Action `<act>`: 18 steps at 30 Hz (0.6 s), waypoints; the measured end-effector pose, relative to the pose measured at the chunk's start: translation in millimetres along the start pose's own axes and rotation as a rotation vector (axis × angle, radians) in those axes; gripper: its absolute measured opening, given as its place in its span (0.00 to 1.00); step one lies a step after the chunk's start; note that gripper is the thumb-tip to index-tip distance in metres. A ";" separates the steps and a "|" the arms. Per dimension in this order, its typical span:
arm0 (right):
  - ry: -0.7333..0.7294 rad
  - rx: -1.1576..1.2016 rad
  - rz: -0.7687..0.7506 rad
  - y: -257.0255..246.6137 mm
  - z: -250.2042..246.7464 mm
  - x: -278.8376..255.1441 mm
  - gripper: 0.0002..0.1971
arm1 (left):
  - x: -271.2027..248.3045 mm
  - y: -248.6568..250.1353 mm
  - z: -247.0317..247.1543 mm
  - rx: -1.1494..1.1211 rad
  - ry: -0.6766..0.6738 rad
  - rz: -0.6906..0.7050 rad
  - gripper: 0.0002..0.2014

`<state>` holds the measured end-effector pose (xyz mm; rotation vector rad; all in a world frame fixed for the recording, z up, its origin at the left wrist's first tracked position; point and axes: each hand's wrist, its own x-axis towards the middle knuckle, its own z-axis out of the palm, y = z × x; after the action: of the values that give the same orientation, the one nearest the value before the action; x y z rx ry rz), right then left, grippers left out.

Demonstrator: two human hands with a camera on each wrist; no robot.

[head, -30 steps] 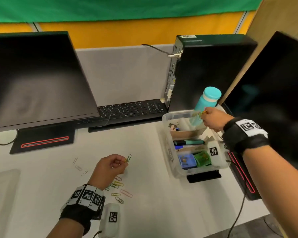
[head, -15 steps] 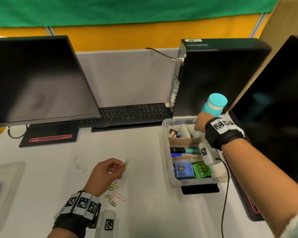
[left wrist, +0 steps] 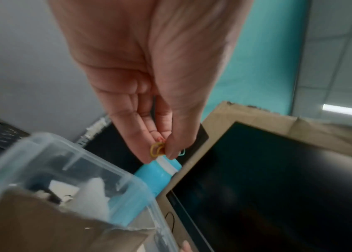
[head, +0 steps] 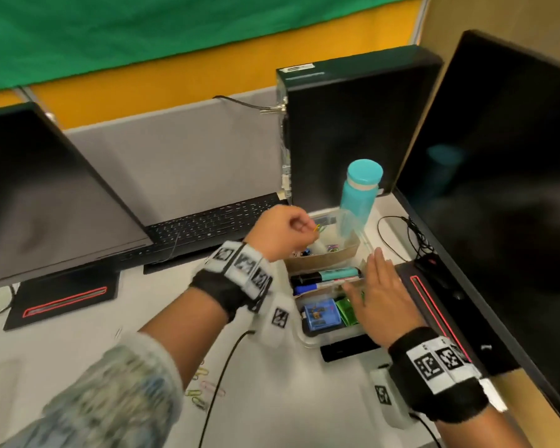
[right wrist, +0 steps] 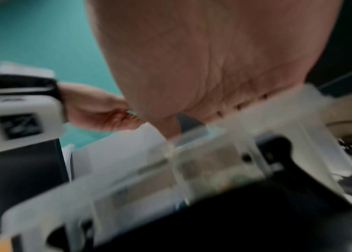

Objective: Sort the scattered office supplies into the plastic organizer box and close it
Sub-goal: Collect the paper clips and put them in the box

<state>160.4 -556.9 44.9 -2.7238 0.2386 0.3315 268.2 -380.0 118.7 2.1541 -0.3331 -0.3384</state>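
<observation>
Left hand (head: 280,234) newly over organizer box (head: 307,333)

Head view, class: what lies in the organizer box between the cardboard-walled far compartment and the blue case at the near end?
Markers lie crosswise there, a teal one and a blue one, in the organizer box, plain in the head view.

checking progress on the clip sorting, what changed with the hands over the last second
The left hand carried its pinched paper clips from the desk up over the far compartment of the organizer box. The right hand left that far compartment and now lies flat, fingers straight, along the box's right side. The box, its contents, the loose paper clips on the desk and the teal bottle stayed put.
</observation>
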 end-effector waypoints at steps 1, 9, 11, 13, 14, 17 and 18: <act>0.049 -0.043 -0.006 0.0 5.3 -2.4 0.38 | 14.6 7.3 10.2 0.050 -0.009 -0.021 0.02; 0.156 -0.131 -0.014 -0.2 20.6 -3.6 0.43 | 67.5 28.6 67.1 0.647 -0.133 -0.121 0.09; 0.172 -0.122 -0.011 -0.6 20.8 -3.3 0.42 | 67.4 31.6 73.3 0.677 -0.167 -0.094 0.10; 0.161 -0.125 -0.011 -0.2 20.7 -3.6 0.41 | 67.6 32.4 76.8 0.685 -0.203 -0.085 0.11; 0.158 -0.126 -0.012 0.8 21.1 -3.5 0.41 | 67.0 32.5 76.4 0.675 -0.218 -0.083 0.12; 0.164 -0.131 -0.006 1.1 20.6 -3.8 0.40 | 63.0 27.7 66.7 0.643 -0.220 -0.080 0.13; 0.170 -0.127 -0.007 1.0 20.7 -3.7 0.38 | 60.2 23.0 61.8 0.618 -0.192 -0.066 0.12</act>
<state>152.6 -549.2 26.9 -2.8810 0.2628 0.1168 299.1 -460.7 96.3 2.7478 -0.5288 -0.5349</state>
